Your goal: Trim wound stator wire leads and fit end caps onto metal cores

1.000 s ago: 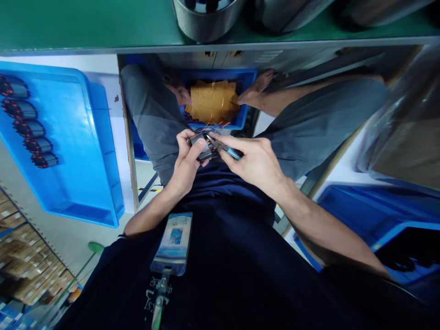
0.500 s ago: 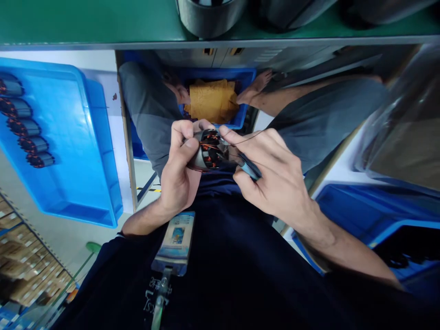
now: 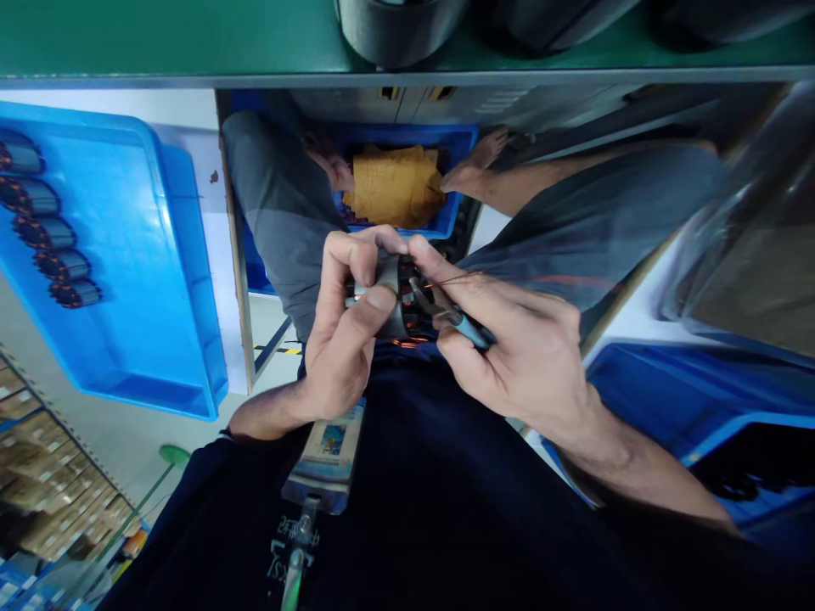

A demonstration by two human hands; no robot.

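Observation:
Between finger and thumb, my left hand (image 3: 347, 327) grips a motor stator (image 3: 393, 288), a grey metal ring with black slots and copper windings. Its wound end faces right. My right hand (image 3: 519, 339) is closed around pliers or cutters (image 3: 469, 329) with blue-grey handles, whose dark jaws reach the windings. A thin copper wire (image 3: 449, 281) runs from the stator across my right index finger. The fingers hide part of the stator and most of the tool's handles, so its exact kind is unclear.
A blue tray (image 3: 120, 255) on the left holds several wound stators (image 3: 54, 233). Below the green bench (image 3: 191, 42), a blue bin (image 3: 468, 148) holds brown paper (image 3: 395, 187). Dark cylinders (image 3: 404, 34) stand on the bench. More blue bins (image 3: 662, 382) lie at right.
The stator and my left hand have moved slightly right and turned. My right hand has shifted a little right and down with the tool. The wire now lies lower across the right hand.

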